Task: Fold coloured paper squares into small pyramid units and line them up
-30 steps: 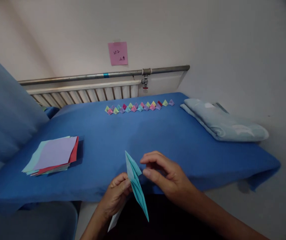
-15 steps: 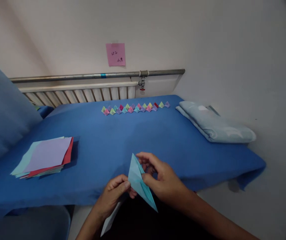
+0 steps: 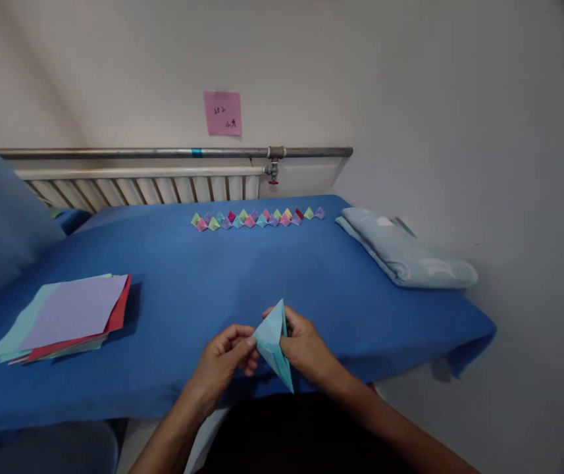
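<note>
Right now both hands meet over the near edge of the blue-covered surface (image 3: 262,276), with the folded teal paper (image 3: 272,341) pinched between them just above the cloth. The left hand (image 3: 222,359) closes thumb and forefinger on the paper's left flap, while the right hand (image 3: 307,349) grips the right side, its fingers curled behind the sheet. The piece is a narrow, pointed shape with one tip up and one down. It looks very light and thin, stiff only along its creases, and it would likely crumple or lose its sharp points under a hard squeeze. The layered middle near the central crease seems the safest place to hold it, not the tips. Exactly how many layers sit under each thumb is hard to tell from this view. A stack of coloured paper sheets (image 3: 64,315) lies well to the left, and a row of small folded pieces (image 3: 256,218) lines the far edge.
</note>
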A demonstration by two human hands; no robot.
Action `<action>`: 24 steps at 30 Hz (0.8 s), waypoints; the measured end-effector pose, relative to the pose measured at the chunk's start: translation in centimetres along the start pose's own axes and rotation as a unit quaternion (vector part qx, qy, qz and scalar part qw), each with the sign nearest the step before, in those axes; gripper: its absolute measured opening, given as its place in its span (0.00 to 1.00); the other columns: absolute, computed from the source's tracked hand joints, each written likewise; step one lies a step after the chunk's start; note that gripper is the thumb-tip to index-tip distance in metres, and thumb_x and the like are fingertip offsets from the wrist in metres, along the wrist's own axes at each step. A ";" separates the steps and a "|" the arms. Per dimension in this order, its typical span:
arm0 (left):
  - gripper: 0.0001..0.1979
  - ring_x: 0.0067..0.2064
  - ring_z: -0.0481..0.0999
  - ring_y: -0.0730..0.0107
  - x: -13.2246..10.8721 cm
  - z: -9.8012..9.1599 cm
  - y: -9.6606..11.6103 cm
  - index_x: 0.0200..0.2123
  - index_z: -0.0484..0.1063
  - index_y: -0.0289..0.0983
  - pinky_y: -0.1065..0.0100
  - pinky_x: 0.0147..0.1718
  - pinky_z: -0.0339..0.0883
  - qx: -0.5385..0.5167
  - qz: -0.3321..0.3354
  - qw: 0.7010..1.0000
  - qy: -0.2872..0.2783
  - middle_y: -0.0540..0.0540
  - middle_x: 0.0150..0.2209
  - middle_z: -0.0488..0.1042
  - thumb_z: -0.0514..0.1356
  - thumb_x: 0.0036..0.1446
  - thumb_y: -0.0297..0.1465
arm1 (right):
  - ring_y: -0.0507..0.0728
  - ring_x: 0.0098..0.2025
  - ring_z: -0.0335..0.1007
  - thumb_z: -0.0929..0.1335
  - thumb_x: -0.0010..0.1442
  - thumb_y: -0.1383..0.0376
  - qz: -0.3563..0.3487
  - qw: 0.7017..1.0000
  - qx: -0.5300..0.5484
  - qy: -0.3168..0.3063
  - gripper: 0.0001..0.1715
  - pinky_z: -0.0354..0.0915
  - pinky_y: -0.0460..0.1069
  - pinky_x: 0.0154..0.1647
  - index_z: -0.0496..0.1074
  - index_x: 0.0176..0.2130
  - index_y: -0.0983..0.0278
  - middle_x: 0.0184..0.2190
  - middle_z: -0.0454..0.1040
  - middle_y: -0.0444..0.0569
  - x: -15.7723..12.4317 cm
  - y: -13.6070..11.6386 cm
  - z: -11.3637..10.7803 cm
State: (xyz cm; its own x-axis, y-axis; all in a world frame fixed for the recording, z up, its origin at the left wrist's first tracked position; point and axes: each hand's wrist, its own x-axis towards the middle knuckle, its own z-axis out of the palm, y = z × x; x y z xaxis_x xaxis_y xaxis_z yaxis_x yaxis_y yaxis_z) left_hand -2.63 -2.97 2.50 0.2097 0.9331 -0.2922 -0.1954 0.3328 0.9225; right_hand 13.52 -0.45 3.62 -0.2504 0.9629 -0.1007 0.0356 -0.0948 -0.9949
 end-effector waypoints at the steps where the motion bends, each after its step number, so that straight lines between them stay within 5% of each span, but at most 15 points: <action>1: 0.24 0.26 0.71 0.73 0.3 0.3 0.1 0.39 0.71 0.34 0.71 0.27 0.64 -0.002 0.012 1.000 0.018 0.50 0.25 0.72 0.67 0.46 0.46 | 0.49 0.25 0.61 0.69 0.48 0.66 -0.013 1.000 -0.005 0.020 0.13 0.60 0.45 0.25 0.68 0.37 0.62 0.25 0.66 0.40 0.3 0.2 0.1; 7: 0.30 0.32 0.72 0.68 0.8 1.7 0.7 0.50 0.67 0.34 0.66 0.33 0.67 0.054 0.089 0.992 0.065 0.48 0.31 0.72 0.66 0.47 0.45 | 0.50 0.27 0.60 0.64 0.51 0.69 -0.132 0.975 -0.154 0.094 0.03 0.59 0.45 0.28 0.65 0.31 0.62 0.24 0.65 0.41 1.5 0.1 -0.1; 13: 0.31 0.31 0.72 0.67 1.2 2.5 0.3 0.53 0.66 0.35 0.67 0.31 0.66 0.106 0.112 0.983 0.103 0.48 0.32 0.71 0.67 0.47 0.40 | 0.52 0.30 0.63 0.60 0.53 0.74 -0.255 0.920 -0.293 0.059 0.08 0.60 0.46 0.33 0.64 0.31 0.62 0.27 0.68 0.44 1.6 0.2 0.0; 24: 0.16 0.25 0.70 0.67 1.5 2.6 0.5 0.46 0.71 0.38 0.68 0.29 0.58 0.273 0.203 0.918 0.201 0.50 0.27 0.74 0.58 0.52 0.28 | 0.54 0.36 0.69 0.60 0.57 0.74 -0.288 0.892 -0.340 0.082 0.11 0.64 0.49 0.40 0.67 0.38 0.62 0.33 0.72 0.48 2.2 0.7 0.0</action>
State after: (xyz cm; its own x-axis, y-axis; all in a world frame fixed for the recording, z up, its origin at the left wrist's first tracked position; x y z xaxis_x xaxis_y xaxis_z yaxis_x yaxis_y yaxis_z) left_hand 0.14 -1.74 3.14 -0.1662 0.9767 0.1360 0.3542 -0.0696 0.9326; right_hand 13.03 1.63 2.72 -0.2731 0.8320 0.4829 0.5390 0.5481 -0.6396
